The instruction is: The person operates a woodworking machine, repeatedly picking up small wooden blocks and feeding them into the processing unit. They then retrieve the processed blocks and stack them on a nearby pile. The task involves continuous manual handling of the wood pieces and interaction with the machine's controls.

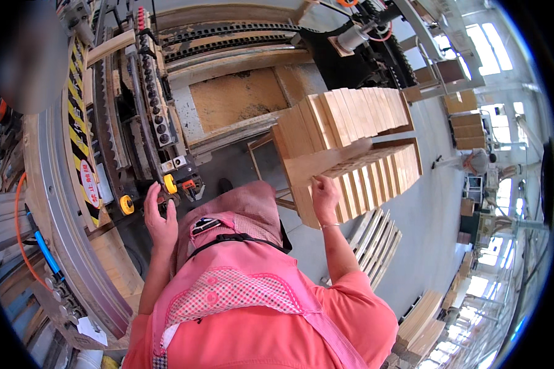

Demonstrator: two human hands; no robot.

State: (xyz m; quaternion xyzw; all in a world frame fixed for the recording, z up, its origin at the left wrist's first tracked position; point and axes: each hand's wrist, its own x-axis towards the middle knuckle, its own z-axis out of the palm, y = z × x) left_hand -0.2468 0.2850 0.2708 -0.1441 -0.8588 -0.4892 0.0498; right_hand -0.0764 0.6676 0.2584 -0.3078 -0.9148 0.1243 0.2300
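Note:
My left hand (161, 222) is raised beside the machine, fingers stretched out and apart, with nothing visible in it. Just past its fingertips are a yellow knob wheel (170, 183) and a red-and-black fitting (189, 184) at the near end of the machine's rail. My right hand (325, 198) is closed, its fingers curled at the near end of a row of upright wooden boards (375, 184). Whatever its fingers may grip is hidden. Behind that row, a second row of wooden boards (357, 114) leans on the same wooden stand (298, 178).
On the left runs a long machine frame (83, 141) with a yellow-and-black striped strip. A second yellow wheel (127, 205) sits on it. A slatted pallet (372, 246) lies on the floor at right, and stacked planks (421, 323) stand lower right. Another person (476, 162) is farther off.

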